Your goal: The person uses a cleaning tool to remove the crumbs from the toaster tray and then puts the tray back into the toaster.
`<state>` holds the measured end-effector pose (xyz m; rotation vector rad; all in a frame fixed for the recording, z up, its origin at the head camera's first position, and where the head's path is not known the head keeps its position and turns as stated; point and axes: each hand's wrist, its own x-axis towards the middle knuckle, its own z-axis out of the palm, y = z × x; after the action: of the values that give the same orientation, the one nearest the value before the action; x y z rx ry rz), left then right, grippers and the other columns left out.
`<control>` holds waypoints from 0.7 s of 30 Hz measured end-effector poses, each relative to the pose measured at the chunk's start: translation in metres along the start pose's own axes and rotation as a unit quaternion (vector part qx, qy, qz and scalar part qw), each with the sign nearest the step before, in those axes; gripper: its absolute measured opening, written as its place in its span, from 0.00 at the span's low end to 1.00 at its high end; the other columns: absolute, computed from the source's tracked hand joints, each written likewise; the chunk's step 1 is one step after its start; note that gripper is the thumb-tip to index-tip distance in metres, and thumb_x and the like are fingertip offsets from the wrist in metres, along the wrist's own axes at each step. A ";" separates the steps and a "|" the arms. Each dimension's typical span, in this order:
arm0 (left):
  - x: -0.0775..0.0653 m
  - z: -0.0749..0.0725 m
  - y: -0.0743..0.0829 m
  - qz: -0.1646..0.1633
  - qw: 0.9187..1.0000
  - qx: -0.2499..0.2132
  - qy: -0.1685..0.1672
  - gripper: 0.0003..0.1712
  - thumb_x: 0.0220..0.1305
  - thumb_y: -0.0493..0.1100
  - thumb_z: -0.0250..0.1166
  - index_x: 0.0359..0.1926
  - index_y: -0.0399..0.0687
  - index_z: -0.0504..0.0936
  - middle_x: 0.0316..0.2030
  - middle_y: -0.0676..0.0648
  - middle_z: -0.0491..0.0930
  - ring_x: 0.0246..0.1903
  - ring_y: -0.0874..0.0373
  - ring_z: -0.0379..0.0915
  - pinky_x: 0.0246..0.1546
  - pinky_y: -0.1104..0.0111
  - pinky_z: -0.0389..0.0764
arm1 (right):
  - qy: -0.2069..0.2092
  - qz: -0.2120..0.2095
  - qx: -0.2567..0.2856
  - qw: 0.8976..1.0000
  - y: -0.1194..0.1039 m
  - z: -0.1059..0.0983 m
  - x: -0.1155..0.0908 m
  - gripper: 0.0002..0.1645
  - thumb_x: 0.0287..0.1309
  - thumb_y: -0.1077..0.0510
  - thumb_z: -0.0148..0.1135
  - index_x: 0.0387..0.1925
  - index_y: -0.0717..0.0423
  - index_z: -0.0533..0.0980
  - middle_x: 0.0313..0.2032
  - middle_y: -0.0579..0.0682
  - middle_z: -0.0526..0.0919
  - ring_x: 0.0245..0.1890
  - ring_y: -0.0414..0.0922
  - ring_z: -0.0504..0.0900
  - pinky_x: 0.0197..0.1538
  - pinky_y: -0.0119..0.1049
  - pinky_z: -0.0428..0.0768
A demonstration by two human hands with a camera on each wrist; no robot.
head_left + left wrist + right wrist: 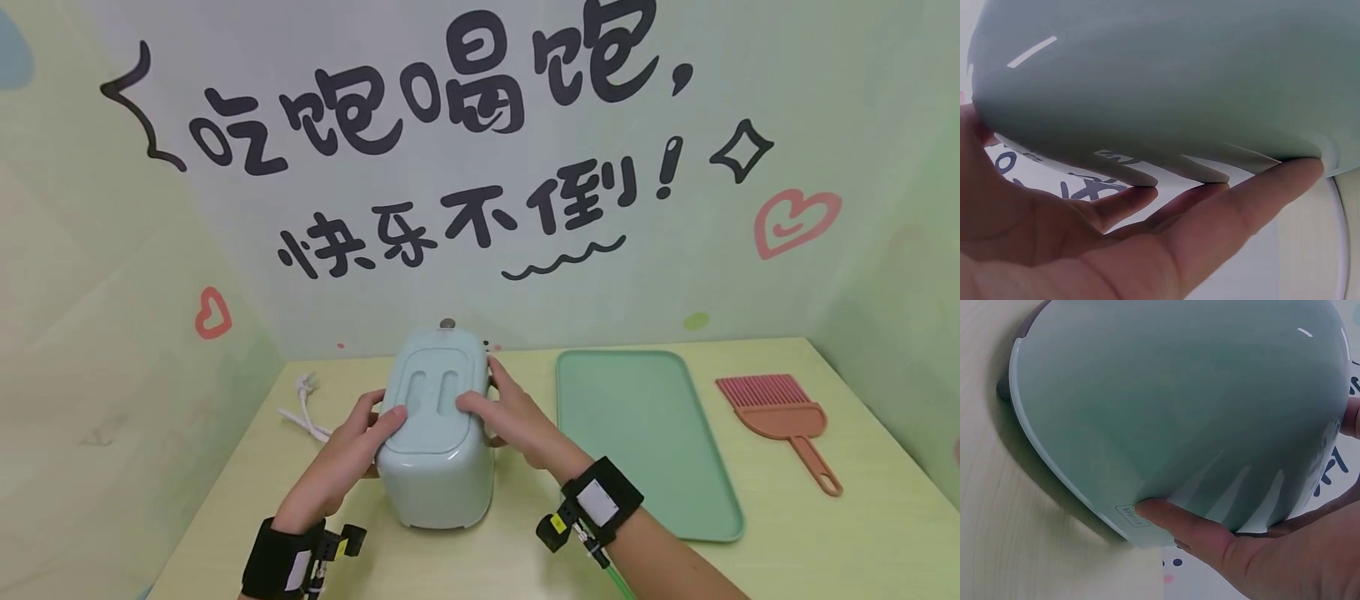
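Observation:
A pale mint toaster (435,483) stands on the table, its lid (427,427) on top marked with two long slot-shaped recesses. My left hand (348,450) grips its left side, thumb on the lid's edge and fingers spread down the wall. On the opposite side my right hand (521,417) holds it too, with the thumb over the lid near the right recess. In the left wrist view several fingertips (1300,175) touch the glossy wall (1166,81). The right wrist view shows a finger (1179,522) beside a small printed label (1132,515) low on the wall.
A white power cord with a plug (306,385) lies left of the toaster. To the right is a green tray (637,442), and beyond it a reddish-brown brush (780,421) with pink bristles. Behind the table (517,567) rises a wall (337,308) with black lettering.

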<state>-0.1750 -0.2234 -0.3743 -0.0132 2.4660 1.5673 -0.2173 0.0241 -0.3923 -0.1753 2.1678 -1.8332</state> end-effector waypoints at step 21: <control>-0.002 0.011 -0.006 0.011 1.000 -0.014 0.004 0.40 0.79 0.65 0.55 0.79 0.50 0.56 0.60 0.35 0.71 0.55 0.44 0.78 0.49 0.48 0.88 | -0.025 -0.021 -0.015 0.999 0.010 -0.009 -0.002 0.57 0.68 0.38 0.60 0.87 0.43 0.42 0.78 0.59 0.65 0.70 0.57 0.76 0.57 0.60 0.85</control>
<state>-0.1703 -0.2166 -0.3835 0.0037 2.4599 1.6135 -0.2175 0.0343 -0.4003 -0.2714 2.1744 -1.7995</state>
